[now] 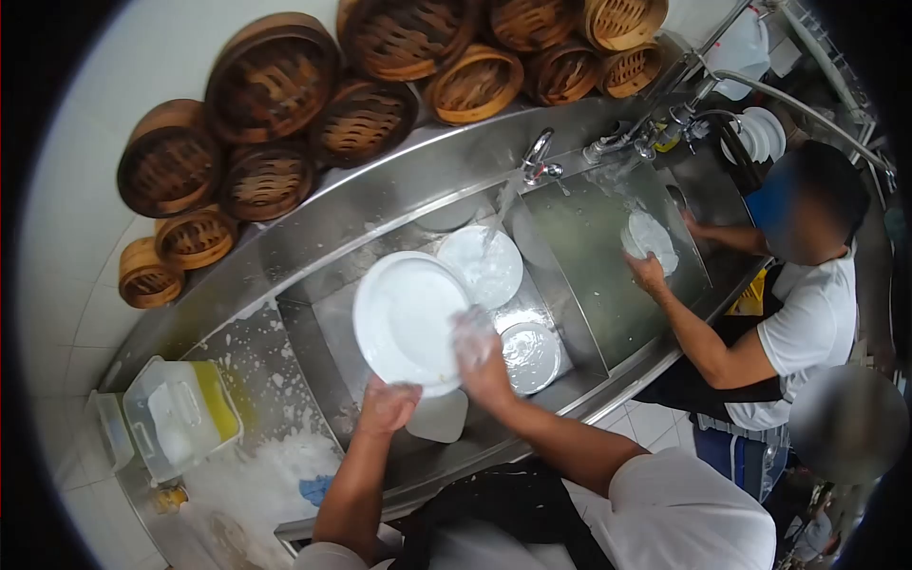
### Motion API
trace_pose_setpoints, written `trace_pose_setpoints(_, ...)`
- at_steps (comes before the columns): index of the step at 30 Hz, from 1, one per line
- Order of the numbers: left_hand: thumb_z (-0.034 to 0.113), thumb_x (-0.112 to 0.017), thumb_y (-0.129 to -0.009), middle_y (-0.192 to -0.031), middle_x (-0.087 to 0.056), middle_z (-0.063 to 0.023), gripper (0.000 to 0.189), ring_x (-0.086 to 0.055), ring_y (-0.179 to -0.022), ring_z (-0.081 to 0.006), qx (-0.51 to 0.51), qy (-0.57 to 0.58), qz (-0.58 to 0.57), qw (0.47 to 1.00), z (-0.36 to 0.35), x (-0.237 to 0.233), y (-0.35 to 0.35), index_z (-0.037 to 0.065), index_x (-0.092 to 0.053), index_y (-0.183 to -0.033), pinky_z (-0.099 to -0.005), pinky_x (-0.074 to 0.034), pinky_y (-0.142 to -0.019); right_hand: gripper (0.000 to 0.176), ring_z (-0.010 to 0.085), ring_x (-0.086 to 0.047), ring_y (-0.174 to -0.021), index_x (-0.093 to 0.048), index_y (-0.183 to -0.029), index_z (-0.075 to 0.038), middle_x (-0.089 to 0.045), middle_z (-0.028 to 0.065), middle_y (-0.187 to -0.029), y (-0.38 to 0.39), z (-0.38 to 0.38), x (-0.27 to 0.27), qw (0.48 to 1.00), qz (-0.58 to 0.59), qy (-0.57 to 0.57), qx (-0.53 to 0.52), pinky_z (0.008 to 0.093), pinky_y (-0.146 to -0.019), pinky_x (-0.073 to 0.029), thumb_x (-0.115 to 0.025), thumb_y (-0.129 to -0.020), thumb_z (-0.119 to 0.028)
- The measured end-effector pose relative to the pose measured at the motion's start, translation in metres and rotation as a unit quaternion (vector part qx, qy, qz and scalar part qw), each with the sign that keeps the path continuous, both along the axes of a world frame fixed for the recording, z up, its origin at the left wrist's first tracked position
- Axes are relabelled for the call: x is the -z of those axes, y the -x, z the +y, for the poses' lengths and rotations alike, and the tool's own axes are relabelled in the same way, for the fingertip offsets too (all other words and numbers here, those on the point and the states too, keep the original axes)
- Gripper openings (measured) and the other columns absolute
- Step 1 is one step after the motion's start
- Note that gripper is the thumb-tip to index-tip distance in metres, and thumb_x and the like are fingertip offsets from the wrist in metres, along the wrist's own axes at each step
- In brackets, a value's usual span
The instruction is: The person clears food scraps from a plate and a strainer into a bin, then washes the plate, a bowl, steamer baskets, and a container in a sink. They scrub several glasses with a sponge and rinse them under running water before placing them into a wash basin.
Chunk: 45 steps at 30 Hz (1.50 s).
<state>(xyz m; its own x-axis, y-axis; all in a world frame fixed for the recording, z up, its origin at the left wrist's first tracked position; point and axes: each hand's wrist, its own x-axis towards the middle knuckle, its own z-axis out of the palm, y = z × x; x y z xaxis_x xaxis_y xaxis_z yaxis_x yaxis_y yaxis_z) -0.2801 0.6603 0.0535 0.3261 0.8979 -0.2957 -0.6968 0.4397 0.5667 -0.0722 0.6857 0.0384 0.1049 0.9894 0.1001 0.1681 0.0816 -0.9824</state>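
A large white plate (413,318) is held tilted over the left sink basin. My left hand (389,405) grips its lower edge, fingers out of sight behind the rim. At the plate's right edge is my right hand (482,356), smeared by motion and whitish with suds; whether it holds anything cannot be made out. Below the hands, a round white plate (483,266) lies in the basin under running water from the tap (540,166). A smaller white dish (530,358) sits nearer my right hand. Part of another pale dish (438,418) shows beneath the held plate.
Bamboo steamer baskets (271,81) line the ledge behind the sink. To the left stand a clear plastic tub (180,418) and a blue cloth (314,490) on a foamy counter. At the right, a co-worker (807,323) holds a white dish (650,242) over the water-filled basin (598,285).
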Motion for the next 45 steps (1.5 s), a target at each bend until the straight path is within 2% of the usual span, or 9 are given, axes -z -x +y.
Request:
trace_pose_setpoints(2, -0.010, -0.052, -0.087, -0.131, -0.061, -0.0157, 0.058, -0.064, -0.113, -0.0359, 0.243, -0.149, 0.212, 0.935, -0.014, 0.032, -0.018, 0.007, -0.049, -0.143, -0.0468, -0.053, -0.100, 0.058, 0.0262, -0.058, -0.122, -0.043, -0.146, -0.001, -0.058, 0.0173, -0.133, -0.041, 0.034, 0.017, 0.923, 0.293, 0.227, 0.102, 0.0381, -0.107, -0.047, -0.055, -0.105, -0.040)
trace_pose_setpoints(5, -0.011, -0.050, -0.085, -0.164, -0.034, -0.0158, 0.087, -0.042, -0.140, -0.0526, 0.488, -0.451, 0.515, 0.540, 0.010, -0.023, -0.092, 0.028, -0.030, -0.159, -0.0519, -0.038, -0.119, 0.062, 0.0332, -0.066, -0.113, -0.050, -0.141, 0.002, -0.064, 0.0193, -0.124, -0.132, 0.069, 0.051, 0.674, 0.607, 0.415, -0.072, 0.0466, -0.100, -0.054, -0.064, -0.097, -0.039)
trace_pose_setpoints(9, -0.005, -0.050, -0.089, -0.169, -0.025, -0.0124, 0.081, -0.033, -0.148, -0.0480, 0.464, -0.604, 0.579, 0.290, 0.060, 0.094, -0.088, 0.032, -0.031, -0.159, -0.0500, -0.032, -0.123, 0.050, 0.0347, -0.067, -0.110, -0.058, -0.131, 0.006, -0.067, 0.0189, -0.120, -0.206, 0.074, 0.132, 0.735, 0.407, 0.521, -0.148, 0.0476, -0.098, -0.055, -0.067, -0.088, -0.018)
trace_pose_setpoints(16, 0.023, -0.067, -0.086, -0.111, -0.063, -0.0277, 0.053, -0.062, -0.106, -0.0465, 0.089, -0.018, 0.660, 0.746, 0.039, 0.267, -0.130, 0.002, -0.055, -0.133, -0.0520, -0.051, -0.094, 0.039, 0.0307, -0.067, -0.109, -0.063, -0.121, 0.002, -0.067, 0.0173, -0.115, -0.182, 0.097, 0.187, 0.764, 0.362, 0.522, 0.109, 0.0466, -0.096, -0.055, -0.074, -0.089, -0.018)
trace_pose_setpoints(22, 0.030, -0.073, -0.084, -0.104, -0.067, -0.0254, 0.046, -0.063, -0.108, -0.0423, 0.064, -0.134, 0.748, 0.647, 0.002, 0.242, -0.233, 0.002, -0.063, -0.120, -0.0511, -0.051, -0.095, 0.052, 0.0202, -0.067, -0.063, -0.063, -0.119, -0.003, -0.067, 0.0113, -0.092, -0.163, 0.109, 0.199, 0.784, 0.141, 0.591, 0.124, 0.0351, -0.056, -0.057, -0.074, -0.092, -0.046)
trace_pose_setpoints(25, 0.035, -0.073, -0.086, -0.112, -0.068, -0.0234, 0.053, -0.061, -0.115, -0.0393, 0.196, -0.012, 0.567, 0.800, 0.023, 0.224, -0.220, 0.002, -0.062, -0.125, -0.0494, -0.048, -0.101, 0.052, 0.0224, -0.068, -0.073, -0.061, -0.123, -0.001, -0.067, 0.0123, -0.094, -0.185, 0.075, 0.262, 0.887, -0.082, 0.449, 0.074, 0.0337, -0.064, -0.057, -0.073, -0.093, -0.042)
trace_pose_setpoints(29, 0.033, -0.070, -0.090, -0.124, -0.065, -0.0220, 0.049, -0.060, -0.120, -0.0400, 0.333, -0.113, 0.590, 0.727, 0.027, 0.215, -0.203, 0.003, -0.061, -0.128, -0.0466, -0.047, -0.102, 0.048, 0.0247, -0.068, -0.092, -0.056, -0.130, 0.001, -0.068, 0.0132, -0.099, -0.182, 0.064, 0.173, 0.954, -0.209, 0.209, -0.051, 0.0326, -0.079, -0.056, -0.070, -0.093, -0.026)
trace_pose_setpoints(35, 0.035, -0.059, -0.100, -0.129, -0.063, -0.0268, 0.053, -0.059, -0.124, -0.0424, 0.135, 0.015, 0.579, 0.804, -0.005, 0.073, -0.031, 0.000, -0.051, -0.140, -0.0462, -0.045, -0.106, 0.047, 0.0264, -0.068, -0.108, -0.061, -0.126, 0.000, -0.069, 0.0157, -0.120, -0.084, 0.092, 0.055, 0.923, 0.170, 0.303, -0.166, 0.0344, -0.094, -0.055, -0.067, -0.079, 0.003)
trace_pose_setpoints(45, -0.007, -0.059, -0.084, -0.124, -0.064, -0.0173, 0.057, -0.066, -0.115, -0.0321, -0.482, 0.096, 0.028, 0.870, -0.249, -0.003, 0.256, -0.004, -0.049, -0.140, -0.0475, -0.055, -0.099, 0.046, 0.0334, -0.066, -0.117, -0.059, -0.134, -0.017, -0.067, 0.0165, -0.127, 0.454, 0.021, -0.174, 0.810, -0.108, -0.128, -0.562, 0.0432, -0.097, -0.052, -0.065, -0.089, -0.006)
